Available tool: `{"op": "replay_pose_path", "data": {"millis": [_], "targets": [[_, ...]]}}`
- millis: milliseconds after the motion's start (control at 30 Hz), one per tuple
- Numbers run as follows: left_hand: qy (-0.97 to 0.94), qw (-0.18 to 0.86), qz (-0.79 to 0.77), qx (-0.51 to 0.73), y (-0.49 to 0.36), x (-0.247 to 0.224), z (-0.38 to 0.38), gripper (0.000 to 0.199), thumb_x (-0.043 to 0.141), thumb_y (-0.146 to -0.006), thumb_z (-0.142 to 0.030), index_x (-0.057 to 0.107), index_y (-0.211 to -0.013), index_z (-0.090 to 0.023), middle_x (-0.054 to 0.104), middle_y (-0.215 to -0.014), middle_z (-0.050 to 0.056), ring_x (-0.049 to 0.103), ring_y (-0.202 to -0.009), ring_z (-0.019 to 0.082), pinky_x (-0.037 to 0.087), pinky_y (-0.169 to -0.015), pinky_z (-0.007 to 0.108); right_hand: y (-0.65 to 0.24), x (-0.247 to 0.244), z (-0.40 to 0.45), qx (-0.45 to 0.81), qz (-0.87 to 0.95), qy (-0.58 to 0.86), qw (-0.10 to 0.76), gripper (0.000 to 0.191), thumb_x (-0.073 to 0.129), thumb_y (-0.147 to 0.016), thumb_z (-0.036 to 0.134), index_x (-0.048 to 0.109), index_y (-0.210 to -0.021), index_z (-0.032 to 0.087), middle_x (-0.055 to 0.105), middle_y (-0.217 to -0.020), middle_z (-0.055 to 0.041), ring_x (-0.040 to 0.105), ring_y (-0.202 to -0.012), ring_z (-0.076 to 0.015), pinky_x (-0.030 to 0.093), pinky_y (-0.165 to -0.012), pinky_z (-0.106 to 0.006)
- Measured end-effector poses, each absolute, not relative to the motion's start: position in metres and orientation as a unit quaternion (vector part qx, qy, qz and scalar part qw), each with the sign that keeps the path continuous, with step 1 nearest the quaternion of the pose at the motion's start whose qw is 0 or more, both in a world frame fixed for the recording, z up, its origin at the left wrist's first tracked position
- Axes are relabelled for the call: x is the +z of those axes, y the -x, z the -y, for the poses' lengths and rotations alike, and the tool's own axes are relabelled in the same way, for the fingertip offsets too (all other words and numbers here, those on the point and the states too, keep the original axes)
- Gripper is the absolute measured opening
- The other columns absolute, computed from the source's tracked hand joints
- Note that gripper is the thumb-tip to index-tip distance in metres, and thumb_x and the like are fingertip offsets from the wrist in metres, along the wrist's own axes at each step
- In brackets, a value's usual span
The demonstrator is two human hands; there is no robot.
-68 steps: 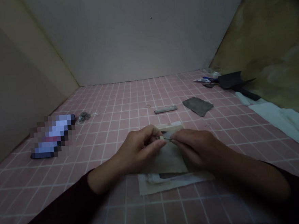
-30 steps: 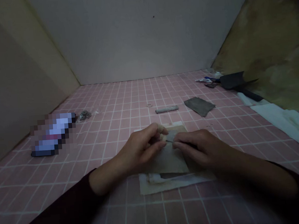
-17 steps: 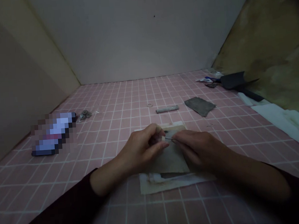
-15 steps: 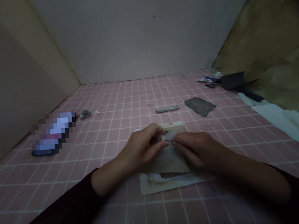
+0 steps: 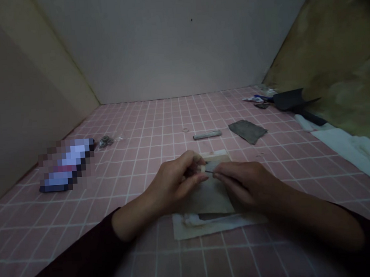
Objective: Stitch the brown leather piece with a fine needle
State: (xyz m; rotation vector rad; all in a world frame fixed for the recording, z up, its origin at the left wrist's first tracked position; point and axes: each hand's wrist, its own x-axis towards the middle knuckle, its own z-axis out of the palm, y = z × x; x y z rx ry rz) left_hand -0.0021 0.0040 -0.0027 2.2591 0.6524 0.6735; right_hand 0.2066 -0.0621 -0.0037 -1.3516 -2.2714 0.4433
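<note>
My left hand (image 5: 179, 177) is closed, with a small pale ring-like piece (image 5: 202, 169) pinched between thumb and fingers. From the right, my right hand (image 5: 246, 178) grips a thin dark rod (image 5: 210, 171), whose tip meets the pale piece or comes very close to it. Which of the two I cannot tell. Both hands are above a worn greyish sheet (image 5: 205, 200), which lies on a stained white paper or cloth (image 5: 191, 233). My fingers hide part of the pale piece and most of the rod.
Beyond my hands lie a pale ring (image 5: 185, 130), a grey cylindrical stick (image 5: 207, 135) and a dark grey sandpaper-like piece (image 5: 248, 131). A phone (image 5: 68, 165) and a plastic bag of small rings (image 5: 105, 140) are left. At right are a black dustpan-like tool (image 5: 288, 100) and white cloth (image 5: 350, 146).
My right hand has shifted slightly to the right, and more of the thin rod shows between the hands. My left hand has barely moved.
</note>
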Motion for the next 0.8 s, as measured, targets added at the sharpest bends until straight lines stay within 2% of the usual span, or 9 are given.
{"op": "replay_pose_path", "data": {"millis": [133,300,367,500,600,800], "targets": [[-0.871,0.336,-0.245,0.263,0.002,-0.002,-0.004,0.017,0.059,-0.087,-0.028,0.052,-0.098,-0.017,0.055,-0.078,-0.003,0.053,-0.069,0.008,0.039,-0.062,0.018,-0.208,0.005,0.062,0.258,0.818,0.473,0.203,0.029,0.041,-0.095,0.022,0.047,-0.067,0.018,0.046,-0.058,0.0035,0.045,-0.054,-0.0098,0.032,-0.054,-0.022],[-0.826,0.436,-0.275,0.229,0.0,-0.004,-0.005,0.019,0.053,-0.091,-0.035,0.052,-0.091,-0.016,0.057,-0.066,-0.004,0.052,-0.058,0.007,0.039,-0.055,0.018,-0.209,-0.01,0.063,0.118,0.831,0.492,0.23,0.014,0.042,-0.089,0.016,0.054,-0.081,0.016,0.055,-0.072,-0.0028,0.051,-0.065,-0.0141,0.035,-0.059,-0.026],[-0.823,0.437,-0.279,0.233,0.0,-0.004,-0.005,0.019,0.054,-0.09,-0.035,0.052,-0.091,-0.016,0.057,-0.067,-0.004,0.053,-0.059,0.008,0.039,-0.056,0.019,-0.209,-0.014,0.064,0.098,0.833,0.49,0.237,0.013,0.043,-0.088,0.015,0.054,-0.082,0.016,0.056,-0.075,-0.0039,0.052,-0.067,-0.0152,0.036,-0.06,-0.026],[-0.865,0.356,-0.248,0.253,0.002,-0.005,-0.005,0.016,0.058,-0.088,-0.029,0.053,-0.096,-0.016,0.058,-0.08,-0.001,0.054,-0.07,0.009,0.041,-0.063,0.02,-0.208,-0.005,0.062,0.205,0.822,0.486,0.215,0.024,0.042,-0.093,0.02,0.049,-0.07,0.018,0.048,-0.061,0.0024,0.046,-0.056,-0.0105,0.033,-0.055,-0.024],[-0.879,0.336,-0.23,0.25,0.003,-0.006,-0.004,0.016,0.058,-0.088,-0.028,0.052,-0.098,-0.016,0.059,-0.084,-0.001,0.055,-0.073,0.01,0.042,-0.066,0.02,-0.209,0.002,0.061,0.27,0.814,0.473,0.201,0.029,0.042,-0.094,0.023,0.047,-0.066,0.018,0.046,-0.058,0.0036,0.045,-0.055,-0.0096,0.033,-0.054,-0.023],[-0.857,0.375,-0.28,0.216,0.0,-0.003,-0.005,0.019,0.056,-0.089,-0.035,0.054,-0.092,-0.017,0.057,-0.069,-0.004,0.052,-0.059,0.008,0.038,-0.055,0.019,-0.21,-0.01,0.063,0.122,0.834,0.493,0.214,0.015,0.042,-0.088,0.016,0.055,-0.08,0.016,0.056,-0.072,-0.0039,0.053,-0.064,-0.0152,0.036,-0.059,-0.027]]}}
